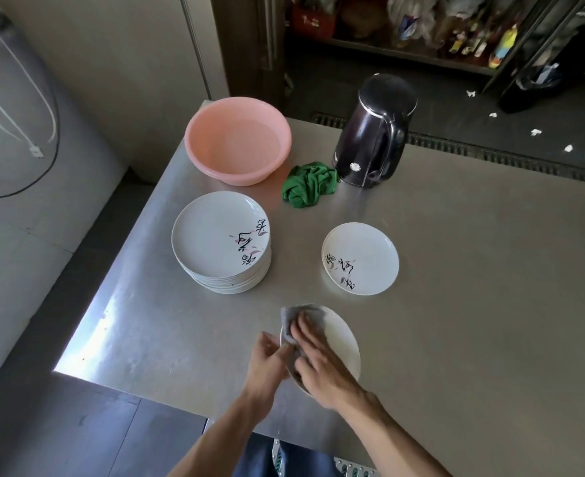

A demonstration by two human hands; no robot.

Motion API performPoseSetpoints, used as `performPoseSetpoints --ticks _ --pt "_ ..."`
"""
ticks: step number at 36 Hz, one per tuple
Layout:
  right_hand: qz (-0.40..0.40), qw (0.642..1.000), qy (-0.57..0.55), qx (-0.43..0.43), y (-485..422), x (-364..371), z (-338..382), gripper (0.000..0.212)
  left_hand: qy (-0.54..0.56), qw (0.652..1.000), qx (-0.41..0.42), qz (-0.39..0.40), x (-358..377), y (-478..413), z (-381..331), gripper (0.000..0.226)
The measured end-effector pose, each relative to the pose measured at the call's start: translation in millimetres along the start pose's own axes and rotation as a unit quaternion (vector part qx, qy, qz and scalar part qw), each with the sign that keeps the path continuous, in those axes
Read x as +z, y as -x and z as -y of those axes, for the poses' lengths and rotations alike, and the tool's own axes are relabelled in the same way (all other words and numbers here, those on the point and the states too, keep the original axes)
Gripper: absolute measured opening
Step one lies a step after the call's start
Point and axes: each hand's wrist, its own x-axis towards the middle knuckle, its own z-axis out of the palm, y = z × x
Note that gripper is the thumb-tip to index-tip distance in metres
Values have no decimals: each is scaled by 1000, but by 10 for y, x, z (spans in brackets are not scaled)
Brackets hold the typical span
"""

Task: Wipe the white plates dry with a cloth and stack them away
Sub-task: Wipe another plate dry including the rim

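Gripping the plate (343, 342) rim is the left hand (269, 360); right hand (322, 368) presses cloth (292, 320) flat.

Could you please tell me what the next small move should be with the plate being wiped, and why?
Probably slide the grey cloth rightward across the held plate. The right hand presses it on the plate's left part only, the right part is uncovered, and the left hand grips the rim to steady it.

One basin (237, 141), one kettle (375, 132), two cloths (310, 183) (306, 316), two loose plates (360, 259) (344, 339), stack (220, 235) of perhaps ten.
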Motion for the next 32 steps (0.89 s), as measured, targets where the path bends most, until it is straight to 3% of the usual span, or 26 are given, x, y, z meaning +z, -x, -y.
performPoseSetpoints --ticks 3,7,9,12,14,16,19,20,23,26,28,32 --pt "4 997 77 -8 -27 27 -149 64 4 1000 -12 19 -41 15 -11 20" --pt "-46 975 108 191 -70 -55 -276 62 -6 999 -13 43 -70 30 -32 48" --pt "-36 977 116 173 -44 -37 -250 64 -31 997 10 75 -49 33 -48 53" --pt "-3 994 105 28 65 31 -152 68 -49 993 34 103 -14 81 -69 52" --pt "11 995 102 -14 107 43 -130 70 -46 992 44 110 -19 93 -89 47" --pt "-16 993 120 8 69 27 -181 66 -26 994 40 96 -50 68 -59 48" --pt "-51 977 121 170 -11 -74 -220 63 34 999 7 36 -98 19 19 49" --pt "-52 974 113 188 -35 -89 -215 64 37 999 6 20 -99 11 28 44" --pt "-30 993 63 93 -38 -59 -115 63 6 1000 25 -13 -69 23 -14 16" --pt "5 1000 22 3 -6 -17 -24 67 -4 1000 14 -1 -29 56 -75 29" --pt "0 999 41 20 -39 -7 -86 63 2 1000 12 19 -37 68 -65 23" --pt "-27 980 108 163 -22 -90 -310 60 0 1000 25 1 -75 24 -35 34"
